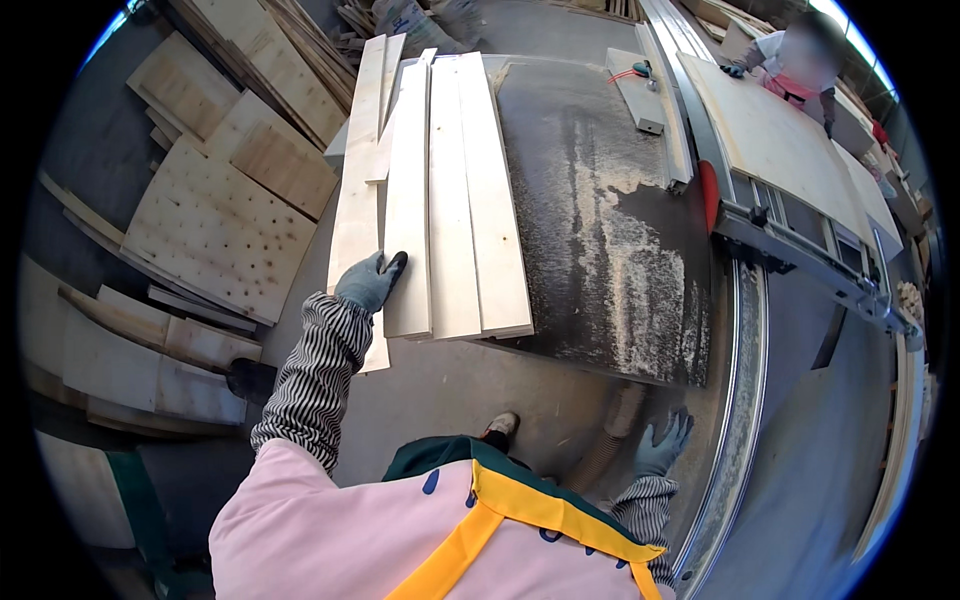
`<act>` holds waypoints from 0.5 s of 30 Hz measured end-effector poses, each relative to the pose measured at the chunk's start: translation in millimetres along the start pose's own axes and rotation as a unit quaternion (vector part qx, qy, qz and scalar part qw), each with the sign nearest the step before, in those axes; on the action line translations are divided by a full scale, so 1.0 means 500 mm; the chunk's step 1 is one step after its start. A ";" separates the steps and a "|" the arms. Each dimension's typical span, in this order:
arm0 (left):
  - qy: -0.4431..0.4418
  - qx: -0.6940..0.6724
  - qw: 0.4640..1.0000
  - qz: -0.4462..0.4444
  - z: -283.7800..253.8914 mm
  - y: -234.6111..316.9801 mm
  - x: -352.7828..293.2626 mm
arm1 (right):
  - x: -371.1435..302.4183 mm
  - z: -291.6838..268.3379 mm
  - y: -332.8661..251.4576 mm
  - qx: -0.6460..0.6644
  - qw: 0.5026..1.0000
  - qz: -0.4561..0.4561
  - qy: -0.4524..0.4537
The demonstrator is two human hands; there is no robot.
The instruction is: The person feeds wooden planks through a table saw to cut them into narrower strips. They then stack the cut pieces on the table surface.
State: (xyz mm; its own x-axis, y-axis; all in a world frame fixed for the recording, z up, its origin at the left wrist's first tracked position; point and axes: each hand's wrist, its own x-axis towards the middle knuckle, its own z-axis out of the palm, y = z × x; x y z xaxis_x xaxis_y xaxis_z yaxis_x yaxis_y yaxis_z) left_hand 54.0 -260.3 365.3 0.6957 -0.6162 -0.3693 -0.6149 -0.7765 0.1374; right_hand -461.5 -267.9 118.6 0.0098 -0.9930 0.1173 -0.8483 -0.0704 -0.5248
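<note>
one left hand (370, 282), head view: grey glove, striped sleeve, set at the near left edge of a long pale board (408, 220); a dark fingertip lies on the board's top face, the other fingers partly hidden, so whether they clamp it cannot be told. one right hand (663, 443): same glove colour, fingers apart, holding nothing, near the near edge of the worktop (545, 110).

the long pale board: left part of a group of pale boards (480, 200) lying lengthwise on the left side of the worktop, near ends toward the person. one pale strip (352, 225): left of that board, its near end reaching lower.

worktop: dark, strewn with sawdust (635, 250). one red part (708, 195): at its right side. one metal rail (738, 410): right of the right hand. one large panel (770, 130): upper right, a co-worker's gloved hand (733, 71) at its far edge. several wooden panels (215, 230): at left, overlapping.
</note>
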 end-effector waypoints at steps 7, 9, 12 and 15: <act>0.009 0.116 0.993 0.000 -0.021 0.018 -0.015 | -0.102 0.010 -0.012 0.023 0.998 0.038 -0.045; 0.000 0.098 0.995 -0.007 -0.024 0.036 -0.028 | -0.141 0.019 0.021 0.034 0.997 0.041 -0.051; 0.094 0.050 0.994 0.023 0.006 0.066 -0.068 | -0.188 0.016 0.054 0.046 0.995 0.058 -0.066; 0.072 0.036 0.996 0.034 0.043 0.081 -0.068 | -0.227 -0.003 0.070 0.051 0.990 0.090 -0.093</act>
State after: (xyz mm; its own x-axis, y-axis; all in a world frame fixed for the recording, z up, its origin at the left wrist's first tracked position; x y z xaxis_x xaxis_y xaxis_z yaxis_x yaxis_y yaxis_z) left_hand -2.5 -268.2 363.5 0.6938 -0.6840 -0.2252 -0.6841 -0.7237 0.0904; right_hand -493.0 -157.3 88.0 -0.0321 -0.9900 -0.1376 -0.7874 0.1099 -0.6066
